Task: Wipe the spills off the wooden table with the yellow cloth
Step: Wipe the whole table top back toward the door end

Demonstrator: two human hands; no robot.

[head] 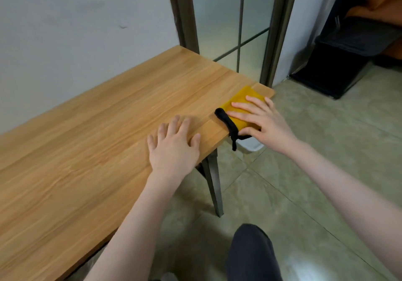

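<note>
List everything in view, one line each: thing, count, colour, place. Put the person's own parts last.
wooden table: one, light brown, against the wall at left
yellow cloth: one, yellow, near the table's right end
black strip: one, black, beside the cloth, hanging over the edge
white container: one, white, on the floor below the edge
dark bin: one, black, far right
left hand: flat on the table
right hand: flat on the cloth

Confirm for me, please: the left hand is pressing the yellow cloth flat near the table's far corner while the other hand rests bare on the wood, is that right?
Not quite: the hands are swapped. In the head view, the right hand presses the yellow cloth flat near the far corner of the wooden table, while the left hand rests bare on the wood.
</note>
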